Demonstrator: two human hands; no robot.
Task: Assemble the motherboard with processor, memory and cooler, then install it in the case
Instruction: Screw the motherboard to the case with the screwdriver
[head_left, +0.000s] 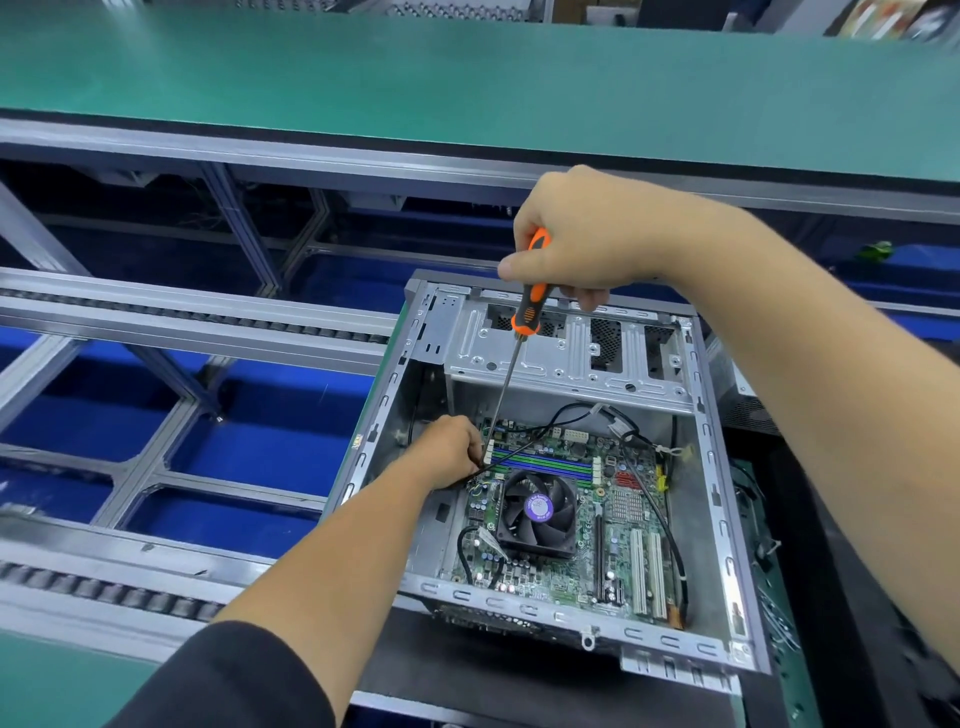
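Risk we see: screwdriver (514, 358) tip skids off screw, gouges motherboard (618, 525); cause would be slanted shaft. Cable (524, 449) could also snag under tip. Our right hand (587, 239) clamps orange handle, high above case (722, 467). Our left hand (449, 452) sits down at shaft tip, fingers curled, pinching black cable aside. Motherboard lies inside case, just right of left hand, cooler (537, 512) and memory (540, 462) mounted.

Your picture is bright, with even light from above and only soft shadows. Deep in the case (696, 395), below your right hand (582, 234) gripping the screwdriver (530, 291), it gets darker. Straight rails bend near the edges. Far from your grip, the corners look blurry.
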